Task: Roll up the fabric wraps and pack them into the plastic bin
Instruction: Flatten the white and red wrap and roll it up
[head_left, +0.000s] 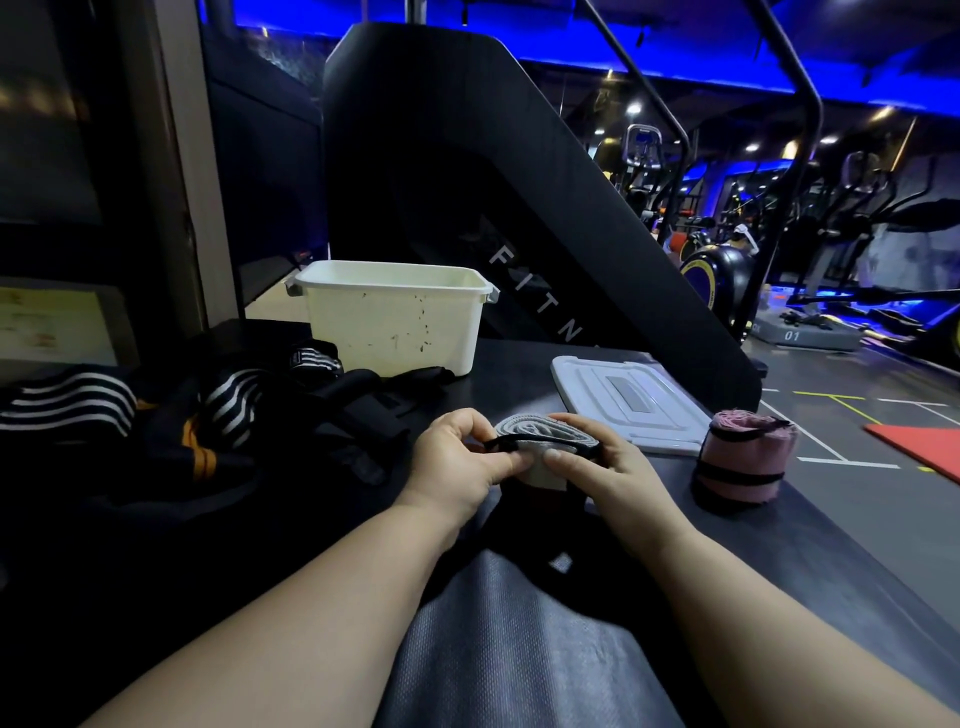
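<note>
Head-worn view, forward and down

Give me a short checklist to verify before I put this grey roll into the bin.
1. The grey wrap is rolled up: ok.
2. The left hand and the right hand both grip it: ok.
3. The black strap is fully fastened round it: cannot tell.
4. The white plastic bin is open, its lid lying beside it: ok.
5. Free room in the bin: cannot tell, bottom hidden.
6. The pink roll is packed: not ok, it stands outside.
</note>
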